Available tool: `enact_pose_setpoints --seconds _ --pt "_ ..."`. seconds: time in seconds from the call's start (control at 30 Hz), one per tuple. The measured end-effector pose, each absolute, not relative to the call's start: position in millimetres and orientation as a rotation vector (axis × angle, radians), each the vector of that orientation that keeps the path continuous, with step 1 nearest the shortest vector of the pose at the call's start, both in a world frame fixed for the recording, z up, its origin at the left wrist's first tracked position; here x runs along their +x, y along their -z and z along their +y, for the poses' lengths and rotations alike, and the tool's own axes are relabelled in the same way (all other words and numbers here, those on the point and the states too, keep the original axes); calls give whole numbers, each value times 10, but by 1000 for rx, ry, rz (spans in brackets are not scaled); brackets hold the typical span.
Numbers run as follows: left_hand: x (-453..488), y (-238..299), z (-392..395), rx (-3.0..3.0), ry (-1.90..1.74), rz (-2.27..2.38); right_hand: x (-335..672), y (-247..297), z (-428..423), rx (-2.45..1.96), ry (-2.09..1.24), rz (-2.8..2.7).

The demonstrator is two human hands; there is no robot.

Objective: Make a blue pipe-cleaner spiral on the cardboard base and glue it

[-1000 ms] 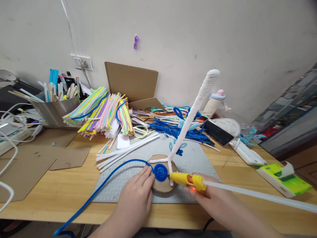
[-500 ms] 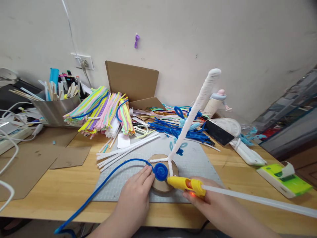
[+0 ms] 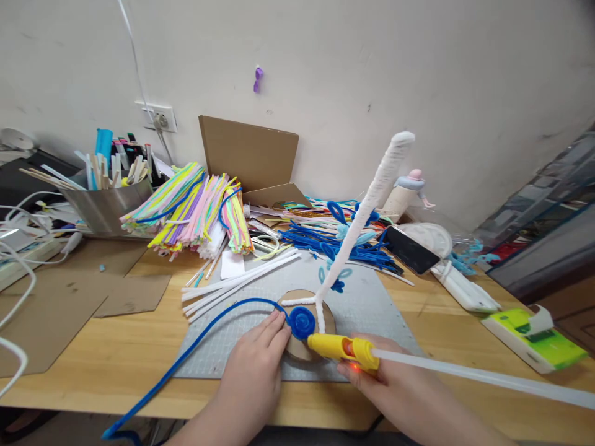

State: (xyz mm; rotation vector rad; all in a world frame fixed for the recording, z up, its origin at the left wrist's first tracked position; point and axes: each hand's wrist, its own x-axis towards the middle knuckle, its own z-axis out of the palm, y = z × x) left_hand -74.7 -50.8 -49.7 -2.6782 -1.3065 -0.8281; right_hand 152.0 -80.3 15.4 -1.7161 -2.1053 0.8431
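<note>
My left hand (image 3: 253,364) lies on the grey cutting mat (image 3: 372,306), its fingertips pressed against a coiled blue pipe cleaner spiral (image 3: 301,323) on a round cardboard disc (image 3: 328,316). The long blue tail (image 3: 186,356) runs off the table's near edge. My right hand (image 3: 388,381) grips a yellow glue gun (image 3: 341,348) with a lit red lamp and a long glue stick (image 3: 478,375) trailing right. Its nozzle points left at the disc just below the spiral. A tall white pipe cleaner stem (image 3: 367,207) rises tilted from the disc.
Pastel pipe cleaners (image 3: 190,210), white ones (image 3: 237,282) and blue ones (image 3: 334,238) lie behind the mat. A cardboard box (image 3: 248,155), a metal tool tub (image 3: 105,201), a phone (image 3: 409,248), scissors (image 3: 263,244), a green-white box (image 3: 534,341) and cables (image 3: 13,291) surround it.
The glue gun has slid left and nearer along the disc's front edge, its nozzle now under the spiral. My left hand stays on the spiral.
</note>
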Motion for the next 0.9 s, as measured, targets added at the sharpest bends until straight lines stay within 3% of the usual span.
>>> enact_pose_setpoints --seconds 0.6,0.9 --pt "-750 525 -499 -2676 803 -1318 1476 -163 -887 -1847 -779 -2147" --pt "-792 429 -451 -2762 919 -1456 1473 -75 -858 -1646 -761 -2000"
